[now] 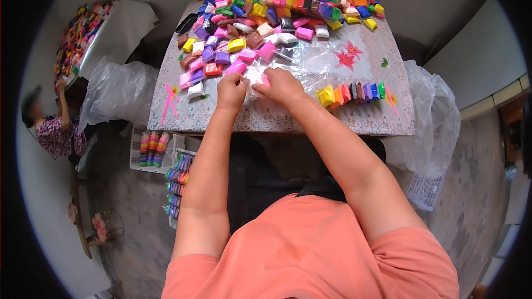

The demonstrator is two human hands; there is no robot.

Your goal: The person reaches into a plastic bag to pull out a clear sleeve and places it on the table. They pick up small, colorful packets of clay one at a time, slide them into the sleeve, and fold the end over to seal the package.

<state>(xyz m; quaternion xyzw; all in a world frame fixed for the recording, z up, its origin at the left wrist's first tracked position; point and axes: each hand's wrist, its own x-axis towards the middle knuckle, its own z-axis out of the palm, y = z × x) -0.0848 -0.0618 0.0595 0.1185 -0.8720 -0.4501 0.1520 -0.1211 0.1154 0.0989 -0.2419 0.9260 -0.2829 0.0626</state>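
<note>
Two hands are working at the near edge of the table [354,124], meeting just past its middle. The left hand [231,91] and the right hand [281,85] are both pinching a small pink packet [264,79] in clear wrapping — fingertips closed on it from either side, the packet sitting between them, low over the tabletop.

At 12 o'clock from the hands a big heap of coloured packets [277,0] is spreading across the far half of the table, loose ones trailing down toward 11 o'clock, nearly reaching the left hand. A sheet of clear plastic [318,63] is lying at 1 o'clock. At 3 o'clock a short row of packets [352,93] is standing in rainbow order, yellow end nearest the right hand.

Off the table at 8 o'clock, a white basket [136,158] is holding finished strips. Far out at 9 o'clock another person [52,127] is reaching up to a second heap.
</note>
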